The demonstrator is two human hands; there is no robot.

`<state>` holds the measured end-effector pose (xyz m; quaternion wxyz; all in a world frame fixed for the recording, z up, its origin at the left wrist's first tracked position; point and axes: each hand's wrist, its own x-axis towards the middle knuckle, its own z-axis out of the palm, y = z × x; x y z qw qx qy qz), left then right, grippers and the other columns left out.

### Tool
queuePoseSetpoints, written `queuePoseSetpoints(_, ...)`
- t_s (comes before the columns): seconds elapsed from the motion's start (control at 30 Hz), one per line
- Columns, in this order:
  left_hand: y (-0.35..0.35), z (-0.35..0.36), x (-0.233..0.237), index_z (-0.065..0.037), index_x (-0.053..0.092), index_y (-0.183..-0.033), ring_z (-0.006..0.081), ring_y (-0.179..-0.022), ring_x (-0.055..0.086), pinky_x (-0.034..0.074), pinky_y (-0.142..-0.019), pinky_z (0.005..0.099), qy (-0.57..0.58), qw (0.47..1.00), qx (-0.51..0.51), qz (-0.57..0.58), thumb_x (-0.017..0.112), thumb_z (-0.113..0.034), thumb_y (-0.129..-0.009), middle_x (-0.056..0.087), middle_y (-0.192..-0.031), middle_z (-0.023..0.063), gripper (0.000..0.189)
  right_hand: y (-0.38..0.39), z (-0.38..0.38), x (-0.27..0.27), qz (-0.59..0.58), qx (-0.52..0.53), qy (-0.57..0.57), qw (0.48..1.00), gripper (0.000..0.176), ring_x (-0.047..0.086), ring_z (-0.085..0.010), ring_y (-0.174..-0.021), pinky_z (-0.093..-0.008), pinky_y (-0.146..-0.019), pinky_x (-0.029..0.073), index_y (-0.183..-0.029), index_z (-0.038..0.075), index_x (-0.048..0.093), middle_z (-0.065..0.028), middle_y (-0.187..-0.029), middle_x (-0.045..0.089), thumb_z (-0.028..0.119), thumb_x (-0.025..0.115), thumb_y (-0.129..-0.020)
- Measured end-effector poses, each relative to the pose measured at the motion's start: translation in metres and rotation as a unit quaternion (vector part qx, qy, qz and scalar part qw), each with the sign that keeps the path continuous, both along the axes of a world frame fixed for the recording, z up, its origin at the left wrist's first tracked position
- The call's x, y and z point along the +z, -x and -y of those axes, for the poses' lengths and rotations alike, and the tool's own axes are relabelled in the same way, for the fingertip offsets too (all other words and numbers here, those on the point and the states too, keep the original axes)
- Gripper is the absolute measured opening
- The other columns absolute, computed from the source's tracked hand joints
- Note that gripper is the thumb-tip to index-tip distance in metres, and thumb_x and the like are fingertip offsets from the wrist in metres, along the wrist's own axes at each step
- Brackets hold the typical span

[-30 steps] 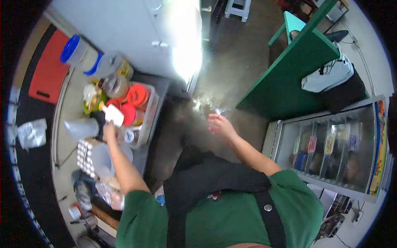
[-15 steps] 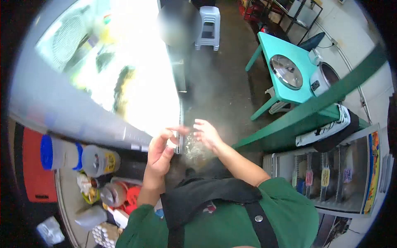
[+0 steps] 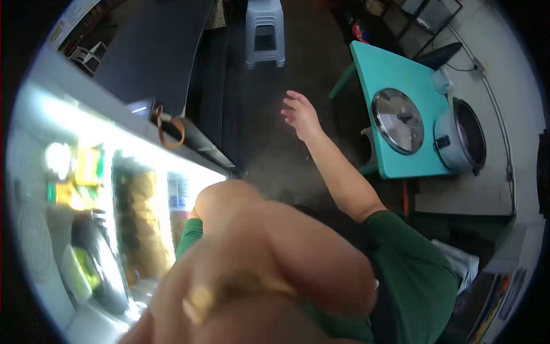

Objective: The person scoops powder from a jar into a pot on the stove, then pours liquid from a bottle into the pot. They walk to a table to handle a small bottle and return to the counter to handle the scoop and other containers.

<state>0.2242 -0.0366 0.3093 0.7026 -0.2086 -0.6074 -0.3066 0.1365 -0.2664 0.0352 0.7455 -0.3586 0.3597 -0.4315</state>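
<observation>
My left hand is very close to the camera and smeared by motion. Its fingers cannot be made out, and a small blurred yellowish patch shows near it. Farther forward, my right hand reaches out over the dark floor with its fingers spread and holds nothing. To the left is a lit display cooler with green and yellow packages and a brown mass inside, partly hidden by my left arm. A brown loop hangs at the cooler's upper edge.
A turquoise table at right bears a metal lid and a large rice cooker. Stacked plastic stools stand ahead. Left of them is a long dark counter.
My left hand has risen from in front of me to close before the camera. My right hand has stretched farther forward. The view has shifted, bringing the dark counter into sight.
</observation>
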Motion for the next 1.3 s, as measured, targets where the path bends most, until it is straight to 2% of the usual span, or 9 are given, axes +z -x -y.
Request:
queuePoseSetpoints(0.5,-0.135,0.476,0.006,0.0,0.056,-0.102,0.0252,-0.083,0.065,0.05,-0.048,0.0367,0.116,0.943,-0.313,0.01,0.046,-0.018,-0.1,0.063,-0.101,0.0188,0.021,-0.06,0.445,-0.019,-0.089,0.006,-0.011,0.996,0.046,0.062,-0.0138,-0.082,-0.0261,-0.065,0.049,-0.138,0.012,0.05,-0.0048,-0.121,0.061,0.016,0.062,-0.094)
queuePoseSetpoints(0.7,-0.196,0.634,0.015,-0.006,0.053,-0.102,0.0204,-0.083,0.062,0.05,-0.057,0.0301,0.238,0.945,0.142,-0.173,0.059,0.017,-0.077,0.06,-0.102,0.0089,0.034,0.015,0.601,-0.055,-0.11,-0.187,-0.085,0.973,0.042,0.059,-0.0146,-0.087,-0.0273,-0.07,0.048,-0.138,0.014,0.052,-0.0052,-0.125,0.061,0.017,0.056,-0.096)
queuePoseSetpoints(0.77,-0.17,0.718,0.043,-0.012,0.044,-0.146,0.0075,-0.064,0.055,0.034,-0.049,0.0249,0.013,0.999,-0.019,0.042,0.051,-0.012,-0.095,0.053,-0.086,-0.0055,0.051,0.013,0.62,-0.033,-0.072,-0.217,-0.112,0.967,0.045,0.058,-0.0152,-0.09,-0.0283,-0.072,0.048,-0.139,0.015,0.052,-0.0049,-0.125,0.06,0.021,0.058,-0.095)
queuePoseSetpoints(0.8,-0.226,0.736,0.013,-0.006,0.054,-0.104,0.0203,-0.093,0.061,0.053,-0.066,0.0325,0.166,0.963,-0.173,0.121,0.06,0.009,-0.083,0.058,-0.108,0.006,0.027,0.011,0.634,-0.025,-0.029,-0.249,-0.13,0.959,0.048,0.057,-0.0159,-0.093,-0.0293,-0.074,0.047,-0.14,0.016,0.051,-0.0047,-0.126,0.059,0.025,0.06,-0.094)
queuePoseSetpoints(0.97,-0.211,0.87,0.021,-0.004,0.061,-0.117,0.0134,-0.07,0.061,0.044,-0.055,0.0296,0.047,0.977,-0.07,0.198,0.052,-0.009,-0.095,0.059,-0.081,0.002,0.024,0.055,0.772,-0.135,-0.056,-0.214,-0.174,0.96,0.055,0.057,-0.016,-0.092,-0.0278,-0.069,0.048,-0.143,0.016,0.046,-0.0044,-0.122,0.059,0.027,0.062,-0.092)
queuePoseSetpoints(1.1,-0.201,1.001,0.0,-0.004,0.056,-0.116,0.0291,-0.1,0.063,0.054,-0.076,0.0383,0.072,0.818,-0.286,0.495,0.06,-0.019,-0.094,0.061,-0.116,0.0137,0.027,0.049,0.897,-0.179,-0.059,-0.121,-0.195,0.972,0.048,0.06,-0.0151,-0.083,-0.0259,-0.062,0.048,-0.138,0.013,0.049,-0.0036,-0.115,0.062,0.024,0.061,-0.093)
queuePoseSetpoints(1.17,-0.194,1.061,-0.038,0.005,0.053,-0.114,0.032,-0.089,0.062,0.051,-0.069,0.0385,-0.031,0.828,-0.223,0.514,0.059,-0.046,-0.096,0.061,-0.118,0.0203,0.055,0.047,0.98,-0.257,-0.16,-0.032,0.036,0.986,0.044,0.06,-0.0142,-0.078,-0.0257,-0.061,0.048,-0.135,0.011,0.051,-0.0033,-0.112,0.064,0.018,0.059,-0.093)
queuePoseSetpoints(1.23,-0.209,1.109,-0.068,0.003,0.054,-0.116,0.0248,-0.09,0.063,0.051,-0.072,0.0364,-0.201,0.809,-0.017,0.552,0.065,-0.041,-0.094,0.063,-0.112,0.0138,0.05,0.011,1.024,-0.147,-0.076,-0.028,-0.165,0.983,0.04,0.061,-0.0136,-0.079,-0.0257,-0.061,0.049,-0.133,0.009,0.053,-0.0034,-0.11,0.064,0.015,0.059,-0.094)
queuePoseSetpoints(1.3,-0.244,1.144,-0.097,-0.002,0.058,-0.113,0.017,-0.091,0.063,0.05,-0.076,0.0345,-0.46,0.637,0.148,0.6,0.068,-0.03,-0.092,0.065,-0.104,0.0099,0.036,-0.002,1.097,-0.185,-0.162,0.023,0.092,0.982,0.039,0.061,-0.0133,-0.079,-0.0255,-0.062,0.048,-0.132,0.009,0.054,-0.003,-0.11,0.064,0.015,0.06,-0.094)
